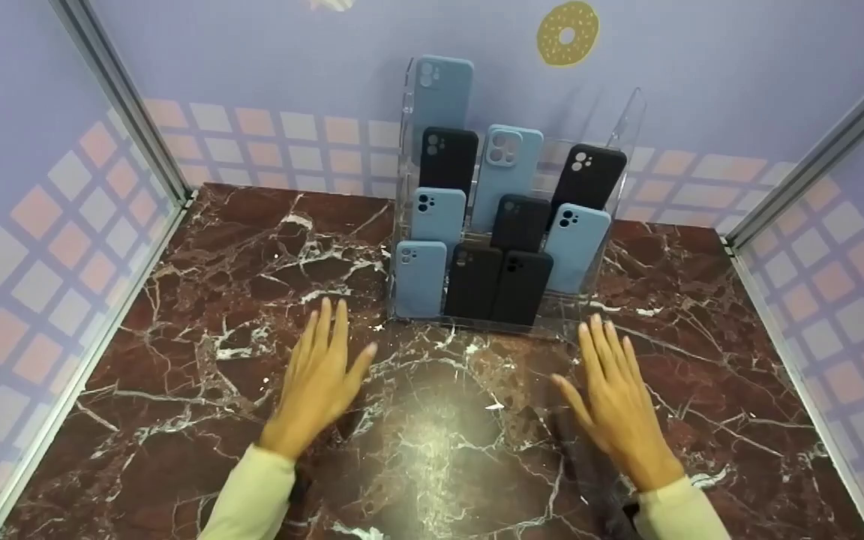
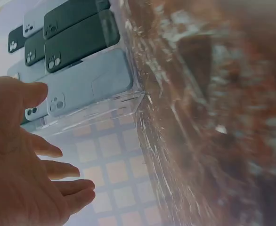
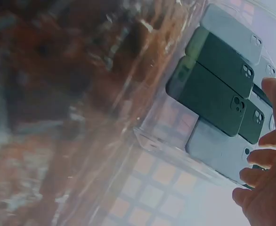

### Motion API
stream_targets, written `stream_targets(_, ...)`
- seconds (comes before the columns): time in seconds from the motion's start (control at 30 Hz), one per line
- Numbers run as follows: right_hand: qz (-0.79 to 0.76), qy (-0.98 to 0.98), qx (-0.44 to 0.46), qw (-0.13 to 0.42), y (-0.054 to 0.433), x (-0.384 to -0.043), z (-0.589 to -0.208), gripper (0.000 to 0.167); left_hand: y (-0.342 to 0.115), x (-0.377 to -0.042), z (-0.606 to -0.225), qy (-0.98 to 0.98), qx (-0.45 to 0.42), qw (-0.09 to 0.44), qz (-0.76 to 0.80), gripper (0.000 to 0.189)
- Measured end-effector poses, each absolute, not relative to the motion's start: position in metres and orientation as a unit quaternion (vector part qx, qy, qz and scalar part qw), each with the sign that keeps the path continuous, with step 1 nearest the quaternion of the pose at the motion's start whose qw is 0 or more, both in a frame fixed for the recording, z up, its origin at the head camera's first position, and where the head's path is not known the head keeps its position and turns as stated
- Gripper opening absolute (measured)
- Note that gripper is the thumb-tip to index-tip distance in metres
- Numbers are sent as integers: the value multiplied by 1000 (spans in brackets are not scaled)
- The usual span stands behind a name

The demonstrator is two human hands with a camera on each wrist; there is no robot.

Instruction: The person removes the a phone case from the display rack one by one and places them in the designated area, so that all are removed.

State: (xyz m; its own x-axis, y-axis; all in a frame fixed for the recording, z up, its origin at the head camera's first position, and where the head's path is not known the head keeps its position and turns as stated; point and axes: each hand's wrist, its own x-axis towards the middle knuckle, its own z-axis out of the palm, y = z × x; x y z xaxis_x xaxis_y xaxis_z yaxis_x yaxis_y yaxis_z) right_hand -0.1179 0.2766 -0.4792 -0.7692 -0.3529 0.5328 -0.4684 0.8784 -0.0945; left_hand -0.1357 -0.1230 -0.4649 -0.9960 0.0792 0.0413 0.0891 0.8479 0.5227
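Observation:
My left hand (image 1: 317, 390) is held palm down over the table, fingers straight and thumb spread, left of a clear tiered stand (image 1: 563, 324). My right hand (image 1: 616, 405) mirrors it at the stand's front right. Neither holds anything. Blue and black phone cases stand in the stand's tiers, among them a blue phone case (image 1: 421, 281) at the front left and a black phone case (image 1: 526, 289) beside another black one. At the top left leans a tall blue phone case (image 1: 443, 94). The left wrist view shows the blue case (image 2: 91, 84) beyond my thumb.
A dark red marbled table (image 1: 432, 420) lies under everything. Lilac walls with pink and white squares rise on three sides, with metal corner posts (image 1: 128, 97) at the back. A yellow donut picture (image 1: 567, 34) is on the back wall.

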Motion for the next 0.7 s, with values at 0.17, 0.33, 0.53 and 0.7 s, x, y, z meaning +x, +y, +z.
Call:
stream_targets(0.17, 113, -924, 234, 279, 272, -140, -465, 77, -115, -167, -458, -948, -16, 7, -318, 75)
stream_targets(0.33, 112, -918, 247, 290, 263, -160, -452, 81, -106, -191, -454, -932, -6, 18, -362, 71)
stream_targets(0.53, 114, -913, 249, 301, 256, -180, -444, 84, -95, -210, -453, -913, -9, 37, -405, 64)
stream_targets(0.7, 130, -909, 249, 307, 252, -193, -442, 82, -87, -222, -455, -895, 14, 53, -444, 56)
